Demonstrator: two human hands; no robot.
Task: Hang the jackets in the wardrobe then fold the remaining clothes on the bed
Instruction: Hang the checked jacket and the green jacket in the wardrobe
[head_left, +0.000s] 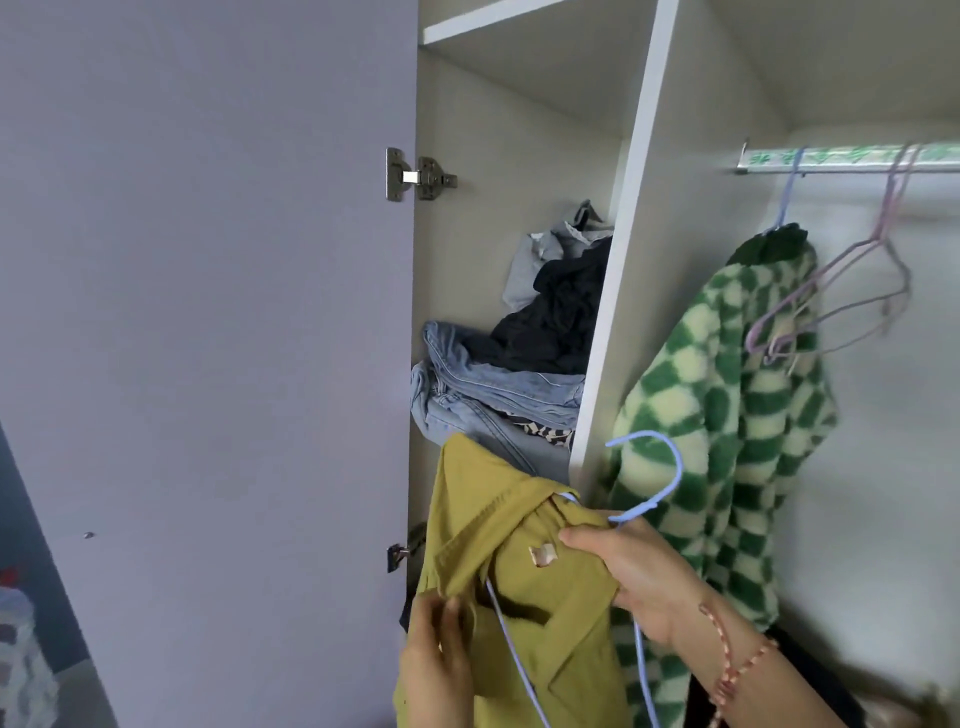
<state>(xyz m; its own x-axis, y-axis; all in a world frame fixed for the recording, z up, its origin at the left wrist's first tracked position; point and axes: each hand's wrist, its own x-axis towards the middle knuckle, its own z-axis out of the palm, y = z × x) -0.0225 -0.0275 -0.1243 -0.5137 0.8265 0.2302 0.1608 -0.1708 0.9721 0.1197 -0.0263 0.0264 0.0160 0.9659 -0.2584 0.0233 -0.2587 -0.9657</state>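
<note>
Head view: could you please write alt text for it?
A person's left hand and right hand hold a yellow jacket with a blue hanger before an open wardrobe, where a green checked jacket hangs on the rail.

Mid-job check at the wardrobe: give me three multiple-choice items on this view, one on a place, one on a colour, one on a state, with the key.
1. The green checked jacket hangs: A) on the rail B) on the door C) on a shelf.
2. The hanger in the yellow jacket is: A) pink B) blue C) black.
3. The yellow jacket is: A) on the rail B) folded on a shelf C) held, not yet hung.

Key:
1 A: its own hanger hooks over the rail.
2 B: a blue hook sticks out of the collar.
3 C: the left hand pinches the fabric and the right hand grips the hanger, below the rail.
</note>
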